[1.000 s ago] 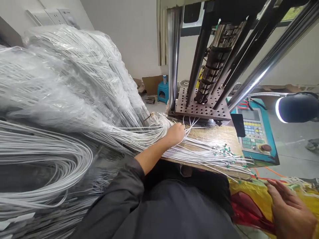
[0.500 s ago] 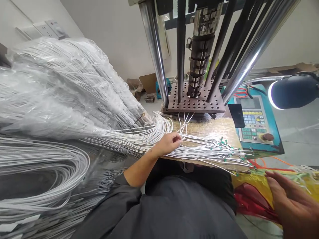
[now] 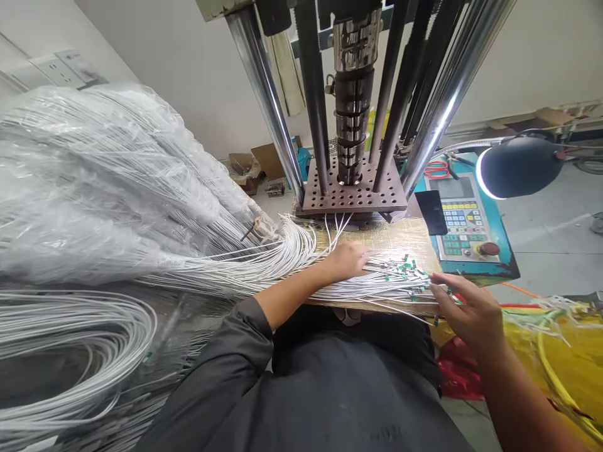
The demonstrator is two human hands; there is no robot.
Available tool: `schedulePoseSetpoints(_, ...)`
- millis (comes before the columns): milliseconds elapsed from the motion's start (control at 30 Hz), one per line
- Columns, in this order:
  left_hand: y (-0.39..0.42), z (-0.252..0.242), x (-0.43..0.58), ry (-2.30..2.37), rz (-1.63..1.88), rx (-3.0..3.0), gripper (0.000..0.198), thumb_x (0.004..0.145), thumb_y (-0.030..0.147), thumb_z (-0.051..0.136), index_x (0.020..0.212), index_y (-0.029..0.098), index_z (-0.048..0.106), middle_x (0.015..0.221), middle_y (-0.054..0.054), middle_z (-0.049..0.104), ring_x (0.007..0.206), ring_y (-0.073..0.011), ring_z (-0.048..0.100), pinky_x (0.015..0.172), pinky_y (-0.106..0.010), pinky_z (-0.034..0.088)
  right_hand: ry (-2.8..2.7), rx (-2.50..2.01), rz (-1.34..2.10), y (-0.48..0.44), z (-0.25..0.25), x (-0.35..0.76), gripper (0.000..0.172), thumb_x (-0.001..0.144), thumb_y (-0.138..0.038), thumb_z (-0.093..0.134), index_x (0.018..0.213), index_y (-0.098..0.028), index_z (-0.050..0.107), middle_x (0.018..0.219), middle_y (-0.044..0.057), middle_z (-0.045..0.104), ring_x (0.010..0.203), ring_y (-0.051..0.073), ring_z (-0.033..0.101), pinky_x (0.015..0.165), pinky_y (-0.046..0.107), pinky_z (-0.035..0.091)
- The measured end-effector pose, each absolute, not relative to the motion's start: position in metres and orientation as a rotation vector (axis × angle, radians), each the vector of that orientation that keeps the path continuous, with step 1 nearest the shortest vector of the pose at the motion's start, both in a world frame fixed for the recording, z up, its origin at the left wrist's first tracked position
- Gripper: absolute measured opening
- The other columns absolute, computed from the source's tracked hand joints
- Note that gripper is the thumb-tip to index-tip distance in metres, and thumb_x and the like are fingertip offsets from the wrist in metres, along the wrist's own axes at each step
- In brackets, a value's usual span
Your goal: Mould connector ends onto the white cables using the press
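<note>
A bundle of thin white wires with green-tipped ends lies fanned across a wooden board in front of me. My left hand rests on the middle of the bundle, its fingers curled down over the wires. My right hand reaches in from the right with its fingers stretched out. Its fingertips touch the green-tipped ends at the board's right edge. A few wires run up from the board under the machine's perforated plate.
A vertical press with steel columns stands behind the board. At the right are a teal control panel and a lit lamp head. Bagged white wire bundles fill the left. A yellow bag lies at the lower right.
My right hand has come up from the yellow bag to the green-tipped wire ends. My left hand has slid right along the bundle. The view has swung rightward.
</note>
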State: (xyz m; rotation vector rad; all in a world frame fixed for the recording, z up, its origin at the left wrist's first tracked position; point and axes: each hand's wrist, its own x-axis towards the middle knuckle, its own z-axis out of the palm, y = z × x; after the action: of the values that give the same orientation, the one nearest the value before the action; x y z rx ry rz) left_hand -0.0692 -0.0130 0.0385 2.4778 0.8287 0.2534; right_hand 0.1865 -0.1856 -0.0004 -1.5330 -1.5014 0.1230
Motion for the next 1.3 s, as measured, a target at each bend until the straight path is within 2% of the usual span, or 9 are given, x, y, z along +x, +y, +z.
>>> schedulePoseSetpoints(133,-0.019,0.022,-0.055,0.892,0.098,2.783,0.035,0.097,0.038,0.059,0.123,0.015,0.065,0.118,-0.015,0.061,0.117,-0.0302,0.053,0.102,-0.044,0.046,-1.506,-1.548,0.09,-0.18,-0.004,0.196,0.024,0.09,-0.027,0.07,0.114,-0.028,0.074,0.11,0.005,0.076,0.101,0.025,0.072,0.098,0.045,0.056)
schedulePoseSetpoints(300,-0.019,0.026,-0.057,0.735,-0.018,2.817,0.025,0.101,0.023,0.048,0.116,0.013,0.065,0.109,-0.012,0.064,0.103,-0.0248,0.058,0.094,-0.038,0.049,-1.702,-1.455,0.054,-0.154,-0.009,0.203,0.034,0.091,-0.028,0.068,0.125,-0.025,0.07,0.121,0.01,0.073,0.112,0.029,0.069,0.102,0.05,0.054)
schedulePoseSetpoints(500,-0.02,0.018,-0.052,0.719,0.078,2.699,0.023,0.102,0.021,0.047,0.104,0.013,0.068,0.103,-0.01,0.066,0.098,-0.0214,0.061,0.091,-0.033,0.05,-2.111,-1.445,0.123,-0.118,-0.012,0.194,0.052,0.096,-0.038,0.06,0.144,-0.018,0.057,0.143,0.017,0.061,0.132,0.034,0.058,0.108,0.053,0.048)
schedulePoseSetpoints(700,-0.031,0.009,-0.057,0.688,0.277,2.722,0.023,0.101,0.027,0.052,0.109,0.014,0.07,0.103,-0.01,0.065,0.101,-0.0226,0.06,0.094,-0.036,0.05,-2.272,-1.498,0.054,-0.11,-0.004,0.198,0.035,0.097,-0.04,0.057,0.124,-0.022,0.069,0.134,0.014,0.067,0.123,0.032,0.062,0.1,0.05,0.049)
schedulePoseSetpoints(867,-0.049,0.015,-0.094,0.883,0.372,2.797,0.037,0.101,0.029,0.052,0.133,0.013,0.058,0.129,-0.016,0.061,0.123,-0.0271,0.056,0.107,-0.042,0.046,-2.41,-1.46,0.004,-0.095,0.016,0.157,0.049,0.095,-0.044,0.059,0.139,-0.021,0.059,0.146,0.016,0.058,0.125,0.035,0.058,0.101,0.053,0.044)
schedulePoseSetpoints(1000,-0.056,0.011,-0.12,0.882,0.346,2.85,0.039,0.103,0.023,0.043,0.138,0.011,0.054,0.132,-0.017,0.062,0.13,-0.0254,0.055,0.112,-0.041,0.044,-2.509,-1.454,0.127,-0.075,0.014,0.106,0.041,0.097,-0.033,0.054,0.134,-0.018,0.064,0.125,0.016,0.069,0.109,0.032,0.064,0.091,0.047,0.047)
schedulePoseSetpoints(1100,-0.048,0.006,-0.136,0.984,0.332,2.849,0.045,0.104,0.035,0.047,0.141,0.012,0.053,0.138,-0.016,0.061,0.133,-0.0252,0.054,0.115,-0.041,0.042,-2.538,-1.389,0.301,-0.065,0.007,0.093,0.033,0.097,-0.025,0.049,0.119,-0.02,0.074,0.099,0.012,0.07,0.094,0.026,0.064,0.083,0.038,0.049)
schedulePoseSetpoints(1200,-0.034,0.005,-0.154,1.089,0.291,2.854,0.055,0.103,0.048,0.047,0.142,0.011,0.053,0.145,-0.017,0.058,0.139,-0.0262,0.051,0.119,-0.043,0.036,-2.562,-1.224,0.449,-0.06,0.003,0.104,0.034,0.098,-0.024,0.047,0.111,-0.024,0.078,0.093,0.008,0.068,0.086,0.021,0.063,0.08,0.033,0.049)
schedulePoseSetpoints(1300,-0.028,0.008,-0.167,1.092,0.253,2.878,0.054,0.103,0.05,0.045,0.141,0.012,0.055,0.147,-0.018,0.057,0.141,-0.0285,0.048,0.122,-0.051,0.028,-2.572,-1.198,0.407,-0.058,0.002,0.118,0.033,0.099,-0.027,0.048,0.107,-0.028,0.079,0.092,0.006,0.069,0.082,0.02,0.062,0.077,0.034,0.047)
